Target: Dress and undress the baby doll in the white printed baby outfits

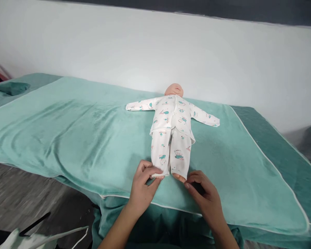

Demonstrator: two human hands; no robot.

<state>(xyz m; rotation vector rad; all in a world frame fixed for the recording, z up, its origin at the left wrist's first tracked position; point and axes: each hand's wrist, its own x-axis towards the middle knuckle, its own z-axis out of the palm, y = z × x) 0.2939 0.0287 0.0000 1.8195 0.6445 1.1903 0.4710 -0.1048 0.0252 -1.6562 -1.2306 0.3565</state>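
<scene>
A baby doll (175, 90) lies on its back with its arms spread out. It wears a white printed top (172, 112) and matching white trousers (180, 152). At the trouser cuff on the left side of the view, my left hand (143, 183) pinches the hem between thumb and fingers. My right hand (203, 192) pinches the outer edge of the other cuff, where the doll's toes peek out below the fabric. The doll's other foot is mostly covered by its trouser leg and my fingers.
Beneath the doll, a light green velvety cover (106, 145) with white piping spreads over a bed, with wrinkles on the left. A white wall (119, 48) stands right behind it. At the lower left are a grey floor (23, 193) and a pale object with a strap (46, 238).
</scene>
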